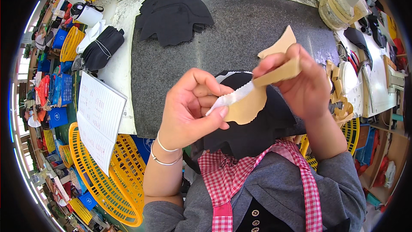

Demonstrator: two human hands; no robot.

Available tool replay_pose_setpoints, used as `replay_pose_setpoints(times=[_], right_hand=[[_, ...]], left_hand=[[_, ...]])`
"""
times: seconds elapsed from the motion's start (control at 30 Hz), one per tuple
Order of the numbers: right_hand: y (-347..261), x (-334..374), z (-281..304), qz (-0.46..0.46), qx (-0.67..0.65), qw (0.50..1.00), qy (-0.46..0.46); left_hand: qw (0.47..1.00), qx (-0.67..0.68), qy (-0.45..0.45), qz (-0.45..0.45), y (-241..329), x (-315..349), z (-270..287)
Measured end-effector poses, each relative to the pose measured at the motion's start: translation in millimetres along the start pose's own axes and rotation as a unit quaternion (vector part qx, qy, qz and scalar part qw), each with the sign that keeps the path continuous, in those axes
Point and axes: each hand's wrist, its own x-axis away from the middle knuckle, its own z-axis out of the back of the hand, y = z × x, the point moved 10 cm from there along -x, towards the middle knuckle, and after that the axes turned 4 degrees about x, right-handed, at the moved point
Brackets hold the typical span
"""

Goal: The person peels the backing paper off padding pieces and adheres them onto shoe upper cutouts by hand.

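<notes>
My left hand (189,107) pinches a tan, curved flat piece (245,108) between thumb and fingers. A white strip with a zigzag border (231,98) runs along its upper edge. My right hand (302,81), slightly blurred, grips a tan strip (279,73) whose left end meets the piece; I cannot tell whether the two are joined. Behind that hand shows another tan piece (281,43) with a zigzag edge, partly covered by the fingers. Below both hands lies black cut material (262,129), reaching over the table's near edge toward my lap.
A stack of black cut pieces (174,15) lies far left on the dark work mat (240,25). At left are a tied black bundle (103,47), an open notebook (101,120) and a yellow basket (107,180). A glue pot (339,6) stands far right, above tan scraps (341,90).
</notes>
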Motion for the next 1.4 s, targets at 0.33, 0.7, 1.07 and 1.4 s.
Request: replay_pose_setpoints(times=[0.33, 0.7, 1.07, 1.4], right_hand=[[-98, 28, 35, 0.229, 0.325, 0.917, 0.006], [-47, 28, -67, 0.348, 0.583, 0.734, -0.016], [-42, 36, -88, 0.379, 0.645, 0.658, -0.083], [-43, 25, -56, 0.236, 0.51, 0.826, -0.026]], left_hand=[[0.997, -0.067, 0.039, -0.012, -2, -6, 14], [0.996, 0.075, 0.034, -0.038, -10, -14, -24], [0.981, -0.115, 0.044, -0.153, 14, -5, -23], [0.907, -0.315, 0.008, -0.281, 42, 7, -34]])
